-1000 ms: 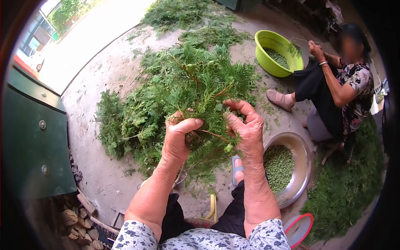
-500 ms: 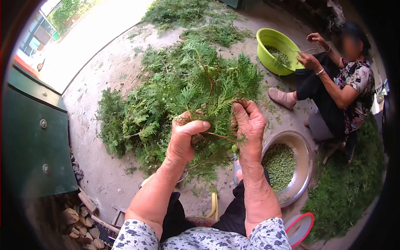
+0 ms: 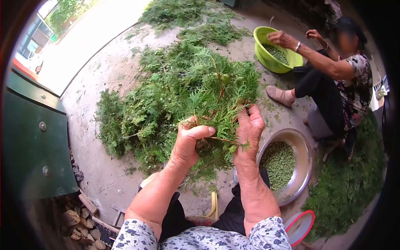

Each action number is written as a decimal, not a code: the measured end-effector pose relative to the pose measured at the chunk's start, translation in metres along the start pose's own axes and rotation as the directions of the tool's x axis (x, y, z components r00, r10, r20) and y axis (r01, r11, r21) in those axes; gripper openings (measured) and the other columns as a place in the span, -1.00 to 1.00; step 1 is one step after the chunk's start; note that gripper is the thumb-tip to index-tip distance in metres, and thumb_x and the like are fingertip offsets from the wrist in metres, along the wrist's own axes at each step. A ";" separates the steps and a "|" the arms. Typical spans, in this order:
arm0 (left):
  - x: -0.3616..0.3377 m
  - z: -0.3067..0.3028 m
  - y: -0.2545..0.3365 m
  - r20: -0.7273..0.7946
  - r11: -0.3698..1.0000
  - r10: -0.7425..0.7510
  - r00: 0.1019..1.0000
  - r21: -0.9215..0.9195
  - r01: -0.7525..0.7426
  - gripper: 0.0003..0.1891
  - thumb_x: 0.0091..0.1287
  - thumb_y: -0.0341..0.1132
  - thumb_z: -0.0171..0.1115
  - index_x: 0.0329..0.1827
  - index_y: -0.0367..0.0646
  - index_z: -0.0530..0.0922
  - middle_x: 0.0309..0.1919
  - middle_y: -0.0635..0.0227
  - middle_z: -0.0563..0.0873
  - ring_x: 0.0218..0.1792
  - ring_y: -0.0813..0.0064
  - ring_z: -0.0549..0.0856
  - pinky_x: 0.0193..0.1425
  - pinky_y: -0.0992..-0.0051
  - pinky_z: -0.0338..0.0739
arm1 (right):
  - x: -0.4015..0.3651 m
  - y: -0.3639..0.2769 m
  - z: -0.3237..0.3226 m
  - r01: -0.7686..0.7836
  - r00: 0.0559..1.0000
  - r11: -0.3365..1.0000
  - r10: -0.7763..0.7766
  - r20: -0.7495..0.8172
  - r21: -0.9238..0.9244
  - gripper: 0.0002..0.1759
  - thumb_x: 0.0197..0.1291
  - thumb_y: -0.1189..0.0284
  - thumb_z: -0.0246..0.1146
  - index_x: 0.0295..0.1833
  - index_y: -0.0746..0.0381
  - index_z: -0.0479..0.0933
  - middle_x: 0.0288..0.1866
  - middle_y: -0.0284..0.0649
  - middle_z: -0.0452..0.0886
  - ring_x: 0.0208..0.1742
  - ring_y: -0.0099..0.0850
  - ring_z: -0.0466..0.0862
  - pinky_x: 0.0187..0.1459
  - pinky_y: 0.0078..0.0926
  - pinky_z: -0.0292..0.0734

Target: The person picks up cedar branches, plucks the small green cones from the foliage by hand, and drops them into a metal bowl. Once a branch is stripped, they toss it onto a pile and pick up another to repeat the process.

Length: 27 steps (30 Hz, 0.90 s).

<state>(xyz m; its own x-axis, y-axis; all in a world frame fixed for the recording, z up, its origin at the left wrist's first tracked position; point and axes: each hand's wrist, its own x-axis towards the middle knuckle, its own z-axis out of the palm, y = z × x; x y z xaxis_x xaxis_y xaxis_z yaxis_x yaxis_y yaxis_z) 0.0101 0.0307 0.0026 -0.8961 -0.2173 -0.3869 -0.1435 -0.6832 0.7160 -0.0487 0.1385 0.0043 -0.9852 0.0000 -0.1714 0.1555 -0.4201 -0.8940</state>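
Observation:
My left hand (image 3: 188, 143) is closed round the stem of a leafy evergreen branch (image 3: 221, 89), its thumb lying across the twig. On the branch's right side, my right hand (image 3: 249, 129) has thumb and fingers closed on the sprays; leaves partly hide its fingertips. A few round green cones (image 3: 226, 78) show among the foliage, with another near my right palm. Below and to the right stands a steel basin (image 3: 306, 166) holding many small green cones (image 3: 279, 164).
A heap of cut branches (image 3: 133, 121) covers the ground ahead. At the right, a seated person (image 3: 354, 79) reaches over a lime-green basin (image 3: 266, 62). More greenery (image 3: 346, 196) lies lower right, near a red-rimmed container (image 3: 301, 229). A green metal panel (image 3: 37, 141) stands left, firewood (image 3: 79, 225) below.
The person opposite has swung an arm left over the lime-green basin; the twig between their hands is gone from there. My hands and the branch have shifted only slightly.

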 end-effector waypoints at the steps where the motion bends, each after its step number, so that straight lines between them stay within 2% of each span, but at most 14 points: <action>1: -0.001 -0.002 0.001 0.002 1.000 -0.002 1.000 0.001 0.002 -0.70 -0.08 -0.49 0.20 -0.20 -0.27 0.57 -0.35 0.30 0.67 -0.35 0.46 0.64 -0.20 0.46 0.54 | 0.001 0.000 0.000 -0.012 0.999 1.000 0.011 -0.031 -0.010 -0.89 0.30 0.41 0.10 -0.19 0.23 0.45 -0.53 -0.44 0.42 -0.59 -0.71 0.34 -0.64 -0.75 0.22; 2: -0.002 -0.005 0.005 -0.002 0.999 0.005 1.000 -0.051 -0.005 -0.69 -0.09 -0.49 0.20 -0.20 -0.27 0.57 -0.35 0.31 0.67 -0.36 0.45 0.64 -0.21 0.45 0.55 | 0.009 -0.001 -0.005 -0.011 0.999 1.000 0.011 -0.033 -0.010 -0.89 0.30 0.41 0.10 -0.19 0.23 0.45 -0.53 -0.44 0.42 -0.59 -0.71 0.34 -0.64 -0.75 0.22; 4: 0.001 -0.011 0.007 0.002 0.990 0.034 0.999 -0.135 -0.034 -0.68 -0.10 -0.49 0.17 -0.20 -0.28 0.55 -0.36 0.32 0.66 -0.39 0.44 0.64 -0.26 0.41 0.58 | 0.029 -0.007 -0.023 0.030 0.990 0.990 -0.011 -0.138 0.137 -0.90 0.30 0.46 0.07 -0.17 0.25 0.43 -0.44 -0.37 0.43 -0.57 -0.68 0.36 -0.65 -0.72 0.23; 6: 0.000 -0.016 0.010 -0.008 0.994 0.013 1.000 -0.105 -0.013 -0.68 -0.10 -0.48 0.18 -0.19 -0.28 0.54 -0.37 0.31 0.66 -0.38 0.43 0.64 -0.24 0.43 0.58 | 0.027 -0.016 -0.025 0.039 0.997 0.986 -0.027 -0.075 0.162 -0.91 0.30 0.49 0.06 -0.16 0.27 0.41 -0.38 -0.32 0.42 -0.55 -0.63 0.39 -0.66 -0.69 0.24; 8: 0.001 -0.017 0.011 -0.017 0.995 0.001 1.000 -0.102 -0.002 -0.67 -0.10 -0.48 0.18 -0.19 -0.29 0.54 -0.36 0.31 0.66 -0.37 0.43 0.64 -0.22 0.44 0.58 | 0.023 -0.022 -0.020 -0.193 0.980 0.922 0.162 0.118 0.335 -0.90 0.29 0.46 0.09 -0.16 0.27 0.41 -0.40 -0.30 0.43 -0.54 -0.60 0.41 -0.67 -0.69 0.22; 10: 0.003 -0.019 0.009 -0.026 0.995 -0.010 1.000 -0.098 0.008 -0.67 -0.11 -0.48 0.18 -0.19 -0.29 0.54 -0.36 0.30 0.66 -0.36 0.43 0.65 -0.21 0.45 0.57 | 0.027 -0.016 -0.026 -0.251 0.965 0.884 0.194 0.179 0.394 -0.88 0.28 0.43 0.11 -0.19 0.26 0.42 -0.39 -0.27 0.46 -0.53 -0.57 0.43 -0.67 -0.68 0.21; 12: 0.006 -0.022 0.006 -0.054 0.991 -0.040 0.998 -0.133 0.032 -0.62 -0.13 -0.42 0.12 -0.16 -0.29 0.53 -0.38 0.24 0.64 -0.38 0.30 0.65 -0.18 0.29 0.61 | 0.030 -0.015 -0.029 -0.326 0.924 0.854 0.197 0.329 0.405 -0.86 0.25 0.39 0.16 -0.23 0.25 0.44 -0.40 -0.28 0.49 -0.54 -0.56 0.44 -0.67 -0.68 0.19; 14: 0.003 -0.017 0.010 -0.052 0.990 -0.030 0.998 -0.140 0.023 -0.62 -0.14 -0.42 0.11 -0.17 -0.30 0.53 -0.38 0.23 0.64 -0.38 0.29 0.65 -0.17 0.28 0.61 | 0.026 -0.020 -0.026 -0.355 0.900 0.867 0.215 0.379 0.351 -0.83 0.22 0.36 0.21 -0.26 0.25 0.46 -0.43 -0.33 0.49 -0.57 -0.59 0.44 -0.67 -0.69 0.21; 16: 0.001 -0.014 0.014 -0.049 0.989 -0.023 0.999 -0.146 0.016 -0.63 -0.14 -0.41 0.10 -0.18 -0.32 0.53 -0.38 0.21 0.65 -0.37 0.27 0.66 -0.16 0.27 0.61 | 0.018 -0.024 -0.020 -0.307 0.897 0.947 0.254 0.362 0.097 -0.81 0.21 0.37 0.24 -0.23 0.26 0.46 -0.45 -0.37 0.48 -0.59 -0.63 0.43 -0.67 -0.70 0.23; 18: 0.000 -0.015 0.016 0.077 0.970 -0.060 0.995 -0.230 0.076 -0.54 -0.06 -0.43 0.10 -0.01 -0.37 0.48 -0.23 0.16 0.66 -0.24 0.30 0.67 -0.05 0.34 0.58 | 0.019 -0.020 -0.019 -0.278 0.896 0.958 0.232 0.379 0.072 -0.79 0.20 0.40 0.24 -0.13 0.30 0.48 -0.45 -0.39 0.49 -0.59 -0.68 0.43 -0.67 -0.75 0.23; 21: 0.003 -0.018 0.013 0.089 0.976 -0.054 0.995 -0.207 0.072 -0.49 -0.06 -0.42 0.09 0.04 -0.38 0.45 -0.17 0.13 0.65 -0.20 0.27 0.67 -0.01 0.33 0.57 | 0.015 -0.022 -0.017 -0.343 0.859 0.939 0.322 0.398 -0.021 -0.71 0.18 0.43 0.26 -0.02 0.32 0.49 -0.49 -0.44 0.47 -0.61 -0.73 0.41 -0.71 -0.80 0.18; 22: 0.004 -0.020 0.012 0.089 0.976 -0.054 0.995 -0.207 0.072 -0.49 -0.06 -0.42 0.09 0.04 -0.38 0.45 -0.17 0.13 0.65 -0.20 0.27 0.67 -0.01 0.33 0.57 | 0.014 -0.023 -0.016 -0.342 0.859 0.939 0.322 0.398 -0.021 -0.71 0.18 0.43 0.26 -0.02 0.32 0.49 -0.49 -0.44 0.47 -0.61 -0.73 0.41 -0.71 -0.80 0.18; 24: 0.004 -0.022 0.012 0.128 0.978 -0.046 0.991 -0.198 0.071 -0.48 -0.07 -0.42 0.10 0.06 -0.39 0.43 -0.15 0.12 0.65 -0.17 0.26 0.66 0.01 0.31 0.57 | 0.014 -0.024 -0.016 -0.325 0.782 0.940 0.327 0.530 -0.101 -0.76 0.16 0.43 0.27 -0.08 0.31 0.53 -0.57 -0.49 0.44 -0.65 -0.74 0.38 -0.73 -0.81 0.14; 27: 0.004 -0.021 0.012 0.106 0.974 -0.045 0.993 -0.216 0.067 -0.48 -0.07 -0.42 0.10 0.06 -0.39 0.43 -0.14 0.11 0.64 -0.17 0.26 0.66 0.00 0.31 0.57 | 0.013 -0.019 -0.013 -0.284 0.807 0.948 0.317 0.498 -0.144 -0.77 0.15 0.42 0.30 -0.11 0.29 0.55 -0.63 -0.51 0.42 -0.69 -0.75 0.34 -0.74 -0.82 0.08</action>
<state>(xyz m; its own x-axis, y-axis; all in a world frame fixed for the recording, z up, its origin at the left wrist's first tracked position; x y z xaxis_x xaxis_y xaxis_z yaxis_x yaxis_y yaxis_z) 0.0132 0.0067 -0.0022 -0.9282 -0.1116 -0.3551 -0.1089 -0.8308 0.5458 -0.0637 0.1588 0.0138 -0.7817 -0.5851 -0.2160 0.4377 -0.2680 -0.8583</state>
